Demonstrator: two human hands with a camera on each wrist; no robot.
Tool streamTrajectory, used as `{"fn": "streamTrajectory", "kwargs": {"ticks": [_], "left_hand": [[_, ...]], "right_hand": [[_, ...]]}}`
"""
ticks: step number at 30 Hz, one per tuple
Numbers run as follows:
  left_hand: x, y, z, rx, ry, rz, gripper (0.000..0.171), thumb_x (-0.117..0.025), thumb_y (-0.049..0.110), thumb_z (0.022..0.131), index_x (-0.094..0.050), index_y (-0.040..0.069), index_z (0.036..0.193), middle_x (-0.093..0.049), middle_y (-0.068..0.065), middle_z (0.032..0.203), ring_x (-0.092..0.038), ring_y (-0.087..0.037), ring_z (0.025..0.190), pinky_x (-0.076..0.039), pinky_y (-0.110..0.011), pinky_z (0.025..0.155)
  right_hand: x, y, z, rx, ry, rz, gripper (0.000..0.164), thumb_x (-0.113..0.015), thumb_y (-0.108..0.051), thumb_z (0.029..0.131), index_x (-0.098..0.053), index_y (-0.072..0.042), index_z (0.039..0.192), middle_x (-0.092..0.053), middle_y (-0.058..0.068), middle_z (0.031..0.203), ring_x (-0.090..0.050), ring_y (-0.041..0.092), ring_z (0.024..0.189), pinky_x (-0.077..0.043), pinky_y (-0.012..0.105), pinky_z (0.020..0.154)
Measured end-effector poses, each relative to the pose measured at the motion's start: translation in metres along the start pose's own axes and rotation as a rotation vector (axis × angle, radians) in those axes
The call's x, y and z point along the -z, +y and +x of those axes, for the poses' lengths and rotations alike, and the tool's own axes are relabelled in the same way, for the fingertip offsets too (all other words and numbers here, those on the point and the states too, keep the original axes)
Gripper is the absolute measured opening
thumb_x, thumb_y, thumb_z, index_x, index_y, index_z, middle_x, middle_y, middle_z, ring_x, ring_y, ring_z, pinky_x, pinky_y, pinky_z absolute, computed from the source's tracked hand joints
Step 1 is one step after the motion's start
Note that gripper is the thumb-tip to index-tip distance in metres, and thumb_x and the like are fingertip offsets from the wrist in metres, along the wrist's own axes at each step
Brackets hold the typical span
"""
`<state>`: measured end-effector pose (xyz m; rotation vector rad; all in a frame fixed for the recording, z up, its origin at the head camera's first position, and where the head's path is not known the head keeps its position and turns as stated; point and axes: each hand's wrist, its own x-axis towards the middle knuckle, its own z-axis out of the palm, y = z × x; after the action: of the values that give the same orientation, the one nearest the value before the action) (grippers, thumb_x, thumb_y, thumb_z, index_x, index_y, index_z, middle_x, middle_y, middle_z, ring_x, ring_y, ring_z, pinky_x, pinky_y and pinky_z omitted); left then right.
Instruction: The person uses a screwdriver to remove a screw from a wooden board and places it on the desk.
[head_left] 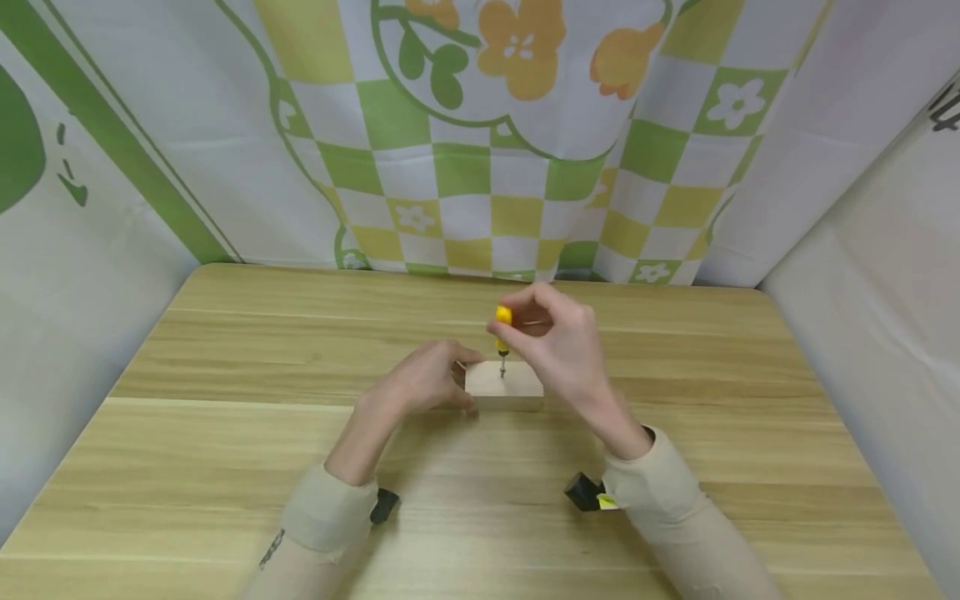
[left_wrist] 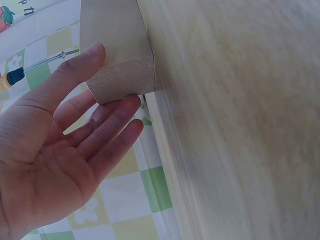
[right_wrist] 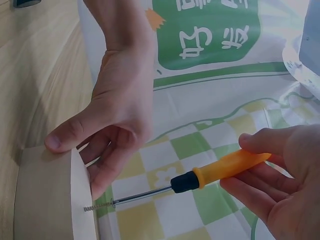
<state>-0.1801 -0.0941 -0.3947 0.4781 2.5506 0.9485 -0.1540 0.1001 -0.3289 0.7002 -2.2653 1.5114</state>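
Observation:
A pale wooden block (head_left: 504,382) lies on the wooden table, and a screw (right_wrist: 98,205) stands in its upper face with much of the thread showing. My left hand (head_left: 427,377) grips the block's left end, thumb on the near side and fingers round the end and far side. In my right hand (head_left: 566,342) the yellow handle of a screwdriver (right_wrist: 220,169) is pinched between thumb and fingers. Its shaft points down, and the tip meets the screw head. The left wrist view shows the screw (left_wrist: 70,53) and the screwdriver shaft (left_wrist: 44,62) beside my left thumb.
The wooden table (head_left: 225,483) spreads out around the block. Behind its far edge hangs a checked, flowered curtain (head_left: 465,167), with white cloth (head_left: 885,275) on the sides. Dark wrist camera pieces (head_left: 583,492) jut from the sleeves.

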Motion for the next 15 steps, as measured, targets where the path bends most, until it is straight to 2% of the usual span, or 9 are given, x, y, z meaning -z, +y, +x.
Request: {"fn": "streamTrajectory", "kwargs": {"ticks": [8, 15], "left_hand": [[0.0000, -0.0007, 0.0000, -0.005, -0.001, -0.027, 0.065, -0.086, 0.010, 0.070, -0.066, 0.013, 0.131, -0.071, -0.003, 0.115, -0.067, -0.018, 0.102, -0.054, -0.034, 0.091], [0.0003, 0.0006, -0.0017, -0.010, 0.001, -0.027, 0.062, -0.087, 0.011, 0.071, -0.068, 0.016, 0.129, -0.070, -0.001, 0.117, -0.067, -0.020, 0.105, -0.054, -0.035, 0.092]], "right_hand": [[0.0000, -0.0023, -0.0023, -0.046, -0.083, 0.072, 0.019, -0.068, 0.007, 0.086, -0.065, 0.003, 0.104, -0.075, 0.016, 0.103, -0.074, 0.025, 0.095, -0.059, 0.025, 0.078], [0.0002, -0.0024, -0.0023, -0.056, -0.145, 0.033, 0.025, -0.062, 0.008, 0.089, -0.056, 0.000, 0.112, -0.074, 0.013, 0.107, -0.072, 0.022, 0.104, -0.057, 0.025, 0.087]]}}
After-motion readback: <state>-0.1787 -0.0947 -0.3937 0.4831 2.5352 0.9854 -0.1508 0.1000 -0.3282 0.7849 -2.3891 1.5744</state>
